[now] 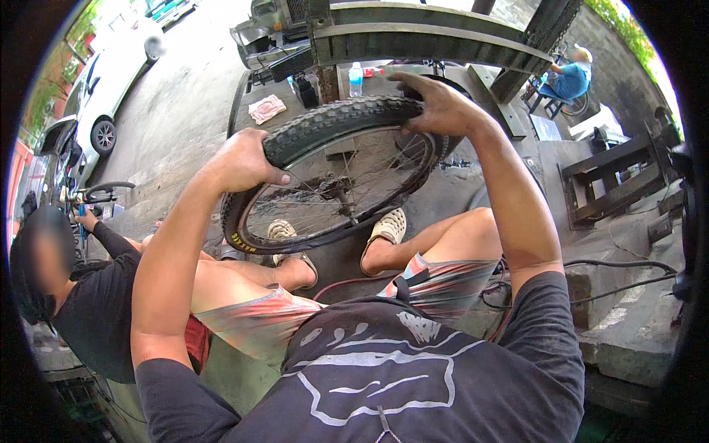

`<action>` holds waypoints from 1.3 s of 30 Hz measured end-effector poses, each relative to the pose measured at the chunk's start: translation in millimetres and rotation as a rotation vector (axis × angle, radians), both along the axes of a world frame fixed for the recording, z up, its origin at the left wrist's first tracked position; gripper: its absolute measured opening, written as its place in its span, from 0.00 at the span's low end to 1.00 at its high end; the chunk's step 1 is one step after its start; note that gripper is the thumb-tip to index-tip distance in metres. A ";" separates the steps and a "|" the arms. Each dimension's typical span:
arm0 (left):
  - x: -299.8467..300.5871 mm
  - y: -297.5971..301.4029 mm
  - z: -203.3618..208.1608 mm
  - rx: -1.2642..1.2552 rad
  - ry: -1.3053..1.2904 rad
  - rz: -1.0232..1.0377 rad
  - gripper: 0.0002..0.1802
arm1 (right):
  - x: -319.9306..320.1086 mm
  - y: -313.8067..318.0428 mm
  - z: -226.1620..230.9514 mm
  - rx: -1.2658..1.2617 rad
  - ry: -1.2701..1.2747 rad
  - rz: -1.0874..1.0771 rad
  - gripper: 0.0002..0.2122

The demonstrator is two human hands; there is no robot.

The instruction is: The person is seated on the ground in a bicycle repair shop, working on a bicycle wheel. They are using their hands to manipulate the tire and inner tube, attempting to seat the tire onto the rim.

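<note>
Between my two hands a bicycle wheel [341, 117] is held tilted in front of me, above my feet. Its black knobby tyre runs along the far side, and spokes lead in to the hub. My left hand [244, 159] grips the tyre at its left, with the thumb over the inner edge and the fingers mostly hidden behind. At the upper right my right hand [447, 109] grasps the tyre. One finger there lifts off the rubber, while the thumb side rests near the rim.
A person in black [96, 280] sits close at my left. Beyond the wheel are a pink cloth [266, 109], a water bottle [356, 80] and a heavy steel frame [421, 40]. A metal stand [613, 177] and black cables [620, 264] lie right; another person [569, 80] sits farther off.
</note>
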State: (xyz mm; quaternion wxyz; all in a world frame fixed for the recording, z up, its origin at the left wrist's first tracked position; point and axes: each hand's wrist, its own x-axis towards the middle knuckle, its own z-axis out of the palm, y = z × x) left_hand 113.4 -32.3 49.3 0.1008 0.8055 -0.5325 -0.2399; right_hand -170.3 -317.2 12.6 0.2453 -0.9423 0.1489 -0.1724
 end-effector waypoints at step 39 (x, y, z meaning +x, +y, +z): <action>-6.5 76.0 -41.8 -0.290 -0.085 0.188 0.26 | 134.0 116.1 57.3 -0.447 0.492 0.268 0.18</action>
